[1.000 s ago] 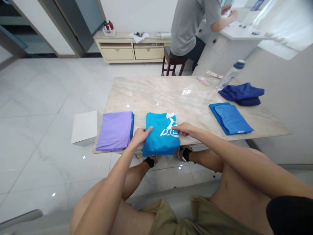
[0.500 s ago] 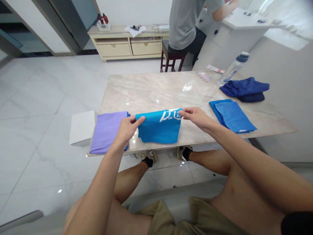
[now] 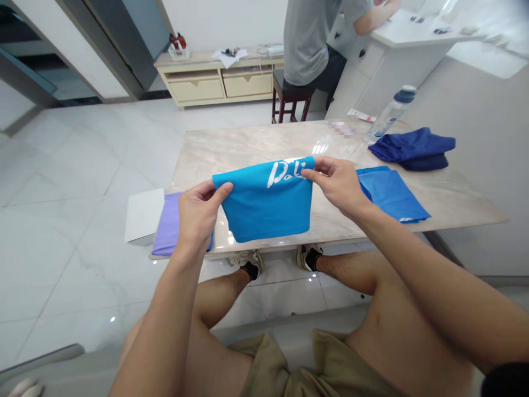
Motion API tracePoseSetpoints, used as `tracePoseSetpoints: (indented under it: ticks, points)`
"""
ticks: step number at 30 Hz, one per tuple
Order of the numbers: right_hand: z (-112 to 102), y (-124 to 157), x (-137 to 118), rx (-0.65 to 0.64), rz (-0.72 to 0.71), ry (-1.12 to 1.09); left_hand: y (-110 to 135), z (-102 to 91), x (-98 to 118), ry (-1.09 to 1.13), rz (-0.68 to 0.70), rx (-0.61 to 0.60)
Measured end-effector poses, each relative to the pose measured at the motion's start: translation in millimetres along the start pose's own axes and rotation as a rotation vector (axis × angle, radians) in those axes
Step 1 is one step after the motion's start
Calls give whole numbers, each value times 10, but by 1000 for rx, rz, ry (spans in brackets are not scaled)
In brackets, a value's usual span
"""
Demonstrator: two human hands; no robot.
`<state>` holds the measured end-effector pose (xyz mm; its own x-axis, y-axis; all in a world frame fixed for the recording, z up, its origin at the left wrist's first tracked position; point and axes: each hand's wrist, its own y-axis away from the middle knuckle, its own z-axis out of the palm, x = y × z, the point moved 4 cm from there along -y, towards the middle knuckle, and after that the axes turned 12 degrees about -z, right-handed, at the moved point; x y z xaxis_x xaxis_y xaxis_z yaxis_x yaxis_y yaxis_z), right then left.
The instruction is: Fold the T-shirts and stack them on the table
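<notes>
My hands hold up a folded turquoise T-shirt [image 3: 266, 201] with white lettering, pinching its top corners above the table. My left hand [image 3: 199, 212] grips one corner, my right hand [image 3: 334, 184] the other. Its lower edge hangs close to the marble table [image 3: 256, 143] top. Under my left forearm lies a folded lilac garment [image 3: 171, 223], partly hidden by my hand and the shirt. To the right of my right hand lies a folded blue garment [image 3: 390, 194], and a crumpled navy garment [image 3: 413, 149] sits behind it.
A plastic water bottle [image 3: 390, 114] stands at the table's far right corner. A white box [image 3: 144, 216] sits on the floor left of the table. A seated person [image 3: 309, 44] works at a white counter beyond, near a cream drawer cabinet [image 3: 219, 77].
Both hands have lifted the turquoise shirt off the table and moved it away from me. The shirt now hangs unfolded further, and my hands have spread apart.
</notes>
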<state>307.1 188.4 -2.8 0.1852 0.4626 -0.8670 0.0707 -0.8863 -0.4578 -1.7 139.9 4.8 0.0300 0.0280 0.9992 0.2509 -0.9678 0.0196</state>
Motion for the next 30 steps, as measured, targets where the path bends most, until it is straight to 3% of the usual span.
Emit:
tracePoseSetpoints:
  ticks: [6, 10, 15, 19, 22, 25, 30]
  points:
    - [-202, -46, -174, 102, -153, 244, -74, 11, -3, -192, 186, 169]
    - [-241, -83, -201, 93, -270, 250, -91, 82, -4, -234, 285, 126]
    - [-265, -55, -55, 83, -180, 113, -54, 142, -9, -190, 236, 85]
    - [-275, 21, 123, 55, -76, 206, -86, 198, -148, -197, 145, 60]
    - [-266, 88, 379, -59, 73, 350, -198, 227, -431, -309, -57, 31]
    - [-315, 168, 664, -232, 265, 533, -248, 197, -687, -597, -227, 33]
    - [-431, 322, 835, -632, 386, 843, -43, 212, -741, -1121, -130, -48]
